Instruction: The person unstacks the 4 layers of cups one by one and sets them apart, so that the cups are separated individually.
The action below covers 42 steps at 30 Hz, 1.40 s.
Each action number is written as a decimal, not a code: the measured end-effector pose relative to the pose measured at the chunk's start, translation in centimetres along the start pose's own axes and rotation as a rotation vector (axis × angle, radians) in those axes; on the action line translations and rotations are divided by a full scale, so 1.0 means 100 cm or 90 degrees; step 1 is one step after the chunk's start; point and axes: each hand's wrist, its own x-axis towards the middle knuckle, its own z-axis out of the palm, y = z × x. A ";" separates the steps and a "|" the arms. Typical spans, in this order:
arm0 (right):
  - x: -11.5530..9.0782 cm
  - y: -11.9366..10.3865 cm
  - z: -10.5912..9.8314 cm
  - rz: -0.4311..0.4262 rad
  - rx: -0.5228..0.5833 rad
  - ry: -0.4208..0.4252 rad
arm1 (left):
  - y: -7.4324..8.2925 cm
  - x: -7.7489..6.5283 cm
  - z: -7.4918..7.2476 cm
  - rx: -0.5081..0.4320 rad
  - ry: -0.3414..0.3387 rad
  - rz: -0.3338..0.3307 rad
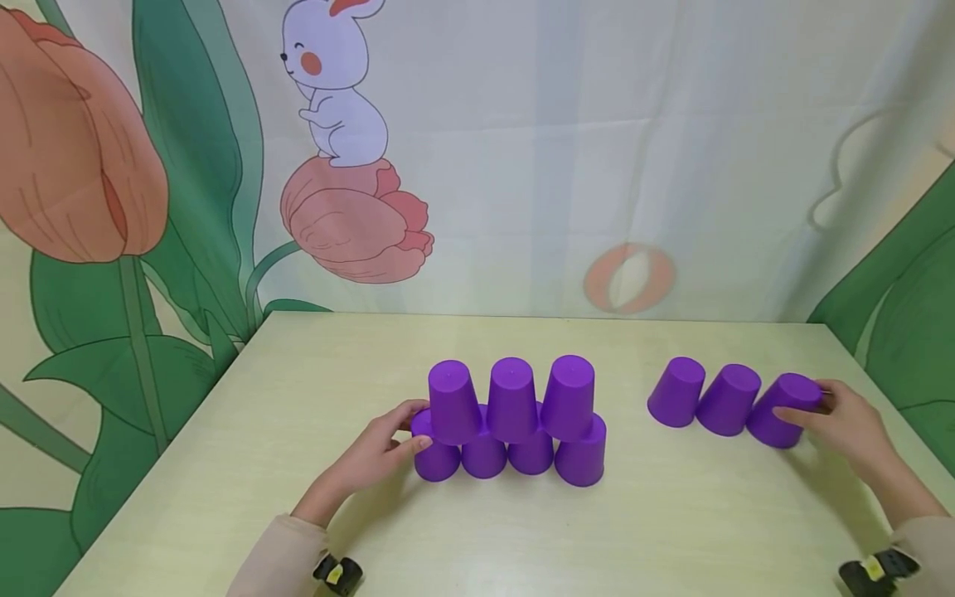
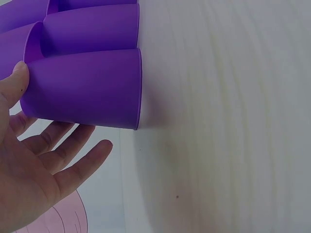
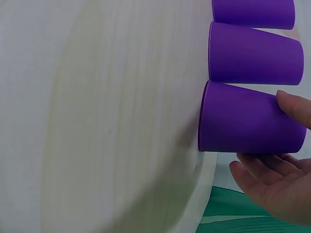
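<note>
Several purple cups stand upside down in a two-level stack, with three upper cups [image 1: 511,400] bridging a bottom row [image 1: 530,454]. At the row's left end, my left hand [image 1: 373,454] holds the bottom cup [image 1: 436,463] between thumb and fingers. The left wrist view shows the thumb [image 2: 19,80] at that cup's narrow end, with the other fingers loosely along its far side. To the right, three more upside-down cups form a slanted row. My right hand [image 1: 854,423] grips the rightmost cup [image 1: 768,427], its thumb in front and fingers behind.
Beside the gripped right cup stand a middle cup [image 1: 729,400] and a left cup [image 1: 677,393]. A stretch of pale tabletop [image 1: 627,531] separates the stack from this row. Behind the table hangs a printed curtain [image 1: 507,207].
</note>
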 end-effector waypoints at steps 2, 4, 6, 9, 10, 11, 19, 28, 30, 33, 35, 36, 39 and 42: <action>0.009 0.016 0.003 -0.001 -0.008 0.000 | 0.000 0.000 0.000 -0.001 0.000 0.004; 0.018 0.033 0.006 -0.007 -0.008 -0.001 | 0.000 0.000 0.001 0.000 0.001 0.007; 0.027 0.050 0.010 -0.012 0.004 -0.008 | 0.001 0.000 0.001 0.002 0.001 0.009; 0.037 0.069 0.016 -0.015 0.007 0.015 | 0.002 0.000 0.001 0.004 0.002 0.009; 0.039 0.073 0.017 -0.018 0.014 0.021 | 0.003 0.000 0.001 0.004 0.001 0.010; 0.040 0.074 0.017 -0.021 0.012 0.030 | 0.004 0.000 0.001 0.004 0.003 0.006; -0.009 -0.009 -0.007 -0.033 -0.007 0.072 | 0.001 -0.001 0.002 0.006 -0.001 0.001; -0.041 -0.055 -0.015 -0.066 0.006 0.088 | -0.002 -0.004 0.003 0.013 0.020 0.041; -0.043 -0.058 -0.016 -0.071 0.015 0.091 | -0.002 -0.004 0.004 0.014 0.020 0.042; -0.045 -0.062 -0.017 -0.076 0.036 0.093 | -0.002 -0.004 0.003 0.008 0.013 0.016; -0.047 -0.064 -0.017 -0.083 0.052 0.093 | -0.001 -0.003 0.003 0.006 0.008 0.008; -0.047 -0.065 -0.017 -0.084 0.059 0.091 | -0.001 -0.003 0.003 0.004 0.006 0.003; -0.050 -0.070 -0.016 -0.088 0.067 0.087 | -0.002 -0.003 0.003 0.001 0.006 0.001; -0.054 -0.078 -0.015 -0.096 0.072 0.083 | -0.002 -0.003 0.003 -0.001 0.007 0.001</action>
